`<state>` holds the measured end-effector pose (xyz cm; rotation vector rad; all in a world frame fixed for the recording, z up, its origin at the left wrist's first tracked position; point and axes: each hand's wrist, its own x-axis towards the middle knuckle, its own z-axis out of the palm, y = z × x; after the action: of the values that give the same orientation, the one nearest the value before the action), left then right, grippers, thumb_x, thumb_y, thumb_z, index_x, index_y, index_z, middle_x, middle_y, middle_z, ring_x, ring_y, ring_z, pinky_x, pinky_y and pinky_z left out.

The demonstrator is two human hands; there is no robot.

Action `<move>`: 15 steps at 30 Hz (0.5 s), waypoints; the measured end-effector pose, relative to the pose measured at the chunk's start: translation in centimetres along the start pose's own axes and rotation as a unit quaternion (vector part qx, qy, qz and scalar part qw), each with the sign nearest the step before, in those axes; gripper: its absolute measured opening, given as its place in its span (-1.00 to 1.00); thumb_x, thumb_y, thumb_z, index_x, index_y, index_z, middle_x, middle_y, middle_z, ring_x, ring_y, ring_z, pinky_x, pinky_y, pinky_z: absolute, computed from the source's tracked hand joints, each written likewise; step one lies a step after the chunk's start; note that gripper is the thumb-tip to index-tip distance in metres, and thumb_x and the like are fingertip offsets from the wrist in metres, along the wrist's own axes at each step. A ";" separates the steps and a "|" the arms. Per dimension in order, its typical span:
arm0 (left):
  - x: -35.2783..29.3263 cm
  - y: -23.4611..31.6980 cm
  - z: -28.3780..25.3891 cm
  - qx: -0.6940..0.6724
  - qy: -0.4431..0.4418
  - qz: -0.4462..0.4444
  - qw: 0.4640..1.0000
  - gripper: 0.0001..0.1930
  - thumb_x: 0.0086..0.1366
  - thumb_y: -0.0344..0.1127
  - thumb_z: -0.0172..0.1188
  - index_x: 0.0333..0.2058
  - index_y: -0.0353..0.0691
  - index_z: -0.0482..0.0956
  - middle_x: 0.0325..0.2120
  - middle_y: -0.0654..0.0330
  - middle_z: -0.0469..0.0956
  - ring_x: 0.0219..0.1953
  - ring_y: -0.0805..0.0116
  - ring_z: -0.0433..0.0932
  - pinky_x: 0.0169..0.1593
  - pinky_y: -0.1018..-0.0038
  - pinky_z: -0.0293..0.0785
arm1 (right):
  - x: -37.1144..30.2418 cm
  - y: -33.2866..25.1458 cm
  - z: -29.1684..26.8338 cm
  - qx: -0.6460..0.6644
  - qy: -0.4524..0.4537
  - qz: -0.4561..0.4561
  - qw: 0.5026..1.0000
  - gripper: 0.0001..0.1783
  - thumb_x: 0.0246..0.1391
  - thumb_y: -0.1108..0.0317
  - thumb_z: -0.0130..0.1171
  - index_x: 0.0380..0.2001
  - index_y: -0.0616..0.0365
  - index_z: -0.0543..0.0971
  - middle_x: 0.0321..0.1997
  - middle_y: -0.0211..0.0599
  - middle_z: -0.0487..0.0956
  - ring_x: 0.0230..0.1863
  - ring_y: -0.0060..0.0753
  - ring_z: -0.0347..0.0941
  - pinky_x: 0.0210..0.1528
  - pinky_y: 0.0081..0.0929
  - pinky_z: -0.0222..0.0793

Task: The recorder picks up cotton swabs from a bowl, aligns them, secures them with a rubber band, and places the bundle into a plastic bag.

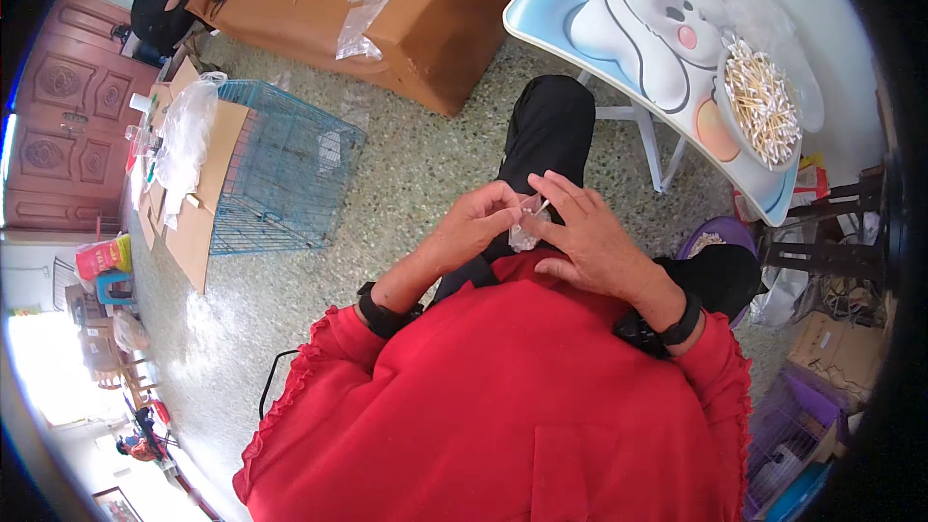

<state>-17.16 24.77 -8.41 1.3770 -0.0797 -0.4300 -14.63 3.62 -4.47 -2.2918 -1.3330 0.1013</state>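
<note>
A small clear plastic bag (pixel 527 234) is between my hands, above my lap. My left hand (pixel 474 227) pinches the bag near its upper edge, thumb against forefinger. My right hand (pixel 592 244) lies along the bag's other side, fingers stretched and apart, thumb held away from them. A thin white cotton swab (pixel 542 205) shows at the bag's top beside the right fingers. What else the bag holds is too small to make out.
On the right, a folding table (pixel 619 48) with a cartoon top carries a bowl of cotton swabs (pixel 762 101). A purple basin (pixel 720 232) sits below it. A blue wire cage (pixel 280 169) topped with cardboard stands left. Beyond are a brown-covered table (pixel 309 0) and another person (pixel 159 5).
</note>
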 end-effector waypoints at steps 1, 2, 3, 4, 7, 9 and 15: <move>0.0 0.0 -0.1 -0.002 0.002 0.001 1.000 -0.91 0.27 -0.37 -0.01 -0.40 -0.24 0.38 -0.40 0.33 0.43 -0.29 0.60 0.36 -0.17 0.61 0.32 | 0.1 0.0 -0.1 0.007 0.011 0.001 1.000 -0.29 -0.24 0.15 0.28 0.07 -0.01 0.34 0.25 -0.07 0.13 0.26 -0.03 0.04 0.14 -0.15 0.10; -0.1 0.1 -0.3 0.003 -0.003 0.000 1.000 -0.91 0.27 -0.38 -0.01 -0.40 -0.23 0.37 -0.39 0.33 0.43 -0.28 0.60 0.35 -0.17 0.61 0.32 | 0.1 0.0 -0.2 0.007 0.009 0.000 1.000 -0.29 -0.24 0.15 0.28 0.07 -0.01 0.34 0.25 -0.07 0.13 0.26 -0.03 0.04 0.14 -0.15 0.10; -0.1 0.2 -0.4 0.007 -0.009 -0.001 1.000 -0.91 0.27 -0.38 0.00 -0.40 -0.23 0.37 -0.38 0.33 0.43 -0.27 0.61 0.35 -0.17 0.61 0.31 | 0.0 -0.1 -0.5 0.009 0.022 0.015 1.000 -0.28 -0.24 0.16 0.28 0.08 0.01 0.32 0.25 -0.06 0.13 0.26 -0.02 0.05 0.15 -0.15 0.09; -0.1 0.1 -0.4 0.005 -0.009 0.000 1.000 -0.91 0.27 -0.38 0.00 -0.40 -0.23 0.37 -0.38 0.33 0.43 -0.27 0.61 0.35 -0.17 0.61 0.31 | -0.1 -0.1 -0.8 0.011 0.035 0.029 0.999 -0.26 -0.24 0.17 0.28 0.09 0.03 0.31 0.24 -0.05 0.13 0.25 -0.01 0.06 0.16 -0.14 0.08; -0.2 0.1 -0.4 -0.022 -0.004 0.007 1.000 -0.92 0.27 -0.38 0.00 -0.40 -0.23 0.37 -0.39 0.34 0.42 -0.27 0.61 0.34 -0.16 0.61 0.30 | -0.6 -0.2 -0.9 0.030 0.071 0.076 0.994 -0.21 -0.25 0.20 0.29 0.13 0.05 0.26 0.25 -0.06 0.12 0.24 0.01 0.07 0.18 -0.14 0.06; -0.2 0.4 -0.4 -0.016 -0.013 -0.018 1.000 -0.93 0.26 -0.40 0.00 -0.40 -0.23 0.37 -0.40 0.36 0.40 -0.26 0.61 0.34 -0.16 0.61 0.28 | -0.7 -0.2 -0.8 0.013 0.057 0.074 0.996 -0.18 -0.25 0.21 0.29 0.15 0.06 0.22 0.25 -0.06 0.11 0.24 0.01 0.07 0.18 -0.14 0.07; -0.1 0.4 -0.2 -0.022 -0.028 -0.016 0.999 -0.94 0.25 -0.40 -0.01 -0.41 -0.22 0.36 -0.43 0.39 0.38 -0.30 0.64 0.33 -0.21 0.64 0.27 | -0.6 -0.6 -0.9 0.018 0.030 0.060 0.998 -0.19 -0.26 0.24 0.30 0.14 0.03 0.24 0.24 -0.08 0.13 0.22 -0.01 0.10 0.17 -0.14 0.09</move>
<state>-17.10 25.08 -8.05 1.3251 -0.0925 -0.4945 -15.15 3.02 -3.52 -2.3252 -1.1545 0.0954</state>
